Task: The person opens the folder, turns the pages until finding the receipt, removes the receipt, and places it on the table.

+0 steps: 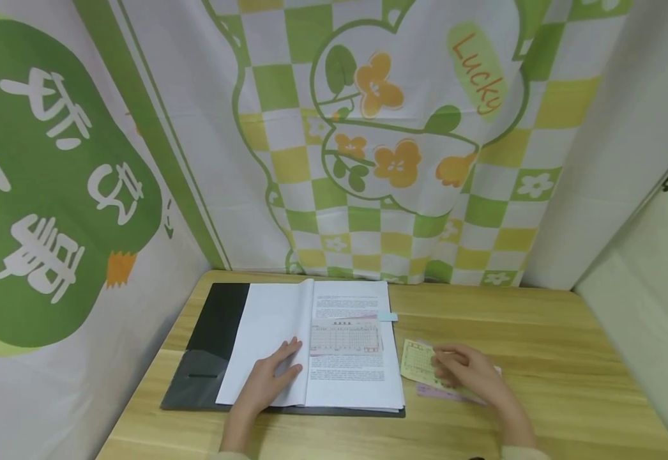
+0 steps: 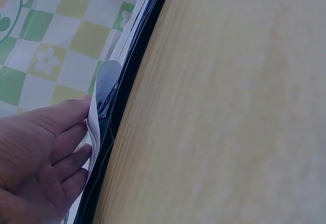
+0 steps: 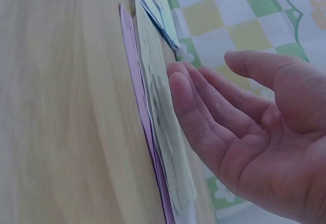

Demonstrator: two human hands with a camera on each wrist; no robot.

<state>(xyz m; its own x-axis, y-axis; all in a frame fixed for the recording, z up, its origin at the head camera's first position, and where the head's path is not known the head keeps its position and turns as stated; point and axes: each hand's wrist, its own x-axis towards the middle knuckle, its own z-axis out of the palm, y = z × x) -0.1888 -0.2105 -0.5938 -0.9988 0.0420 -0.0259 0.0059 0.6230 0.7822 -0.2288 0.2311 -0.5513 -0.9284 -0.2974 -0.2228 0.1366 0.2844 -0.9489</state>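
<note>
An open black folder [image 1: 198, 380] lies on the table with white pages inside. My left hand [image 1: 271, 374] rests on the left page [image 1: 271, 319] beside the fold, its fingers spread. On the printed right page [image 1: 357, 393] lies a pinkish form slip [image 1: 345, 338], with a pale blue tab [image 1: 387, 317] at the page's edge. Right of the folder, my right hand [image 1: 469, 370] hovers over a yellow-green form slip [image 1: 417, 364], which overlaps a pink slip [image 1: 437, 391]. In the right wrist view its fingers are loosely bent, with nothing between them and the thumb.
The wooden table [image 1: 569, 358] extends right of the slips. A checkered, flower-printed curtain [image 1: 368, 223] hangs behind the table's back edge. Printed cloth [image 1: 156, 275] borders the left side, and a pale cloth panel [image 1: 644, 268] borders the right.
</note>
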